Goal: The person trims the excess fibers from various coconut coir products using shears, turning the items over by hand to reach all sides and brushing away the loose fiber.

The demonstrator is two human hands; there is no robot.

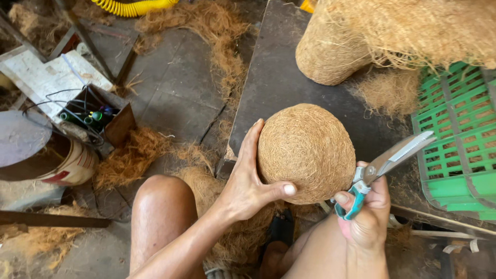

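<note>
The left hand (247,182) is gripping 1 rounded pot of brown coconut fibre (307,152), palm pressed to its left side and thumb lying across its lower front. The pot is showing a tightly matted, hairy surface, dome-shaped, and it is resting at the near edge of the dark bench (279,77), just above the person's knees. To its right, the right hand (368,217) is clenching 1 pair of scissors (385,168) by the teal handles, the steel blades pointing up and right, away from the pot, and appearing closed or nearly so.

Far left, 1 paint-stained bucket (70,165) is sitting under a round metal lid (20,137), beside 1 small wooden box (101,116) of wires and odd bits. Loose fibre (132,155) is lying in heaps across the floor. Behind the pot, 1 larger fibre form (330,51) is standing on the bench, with ragged fibre hanging over it. At the right, 1 green plastic crate (457,134) is crowding the scissors' side, its slats showing more fibre behind.
</note>
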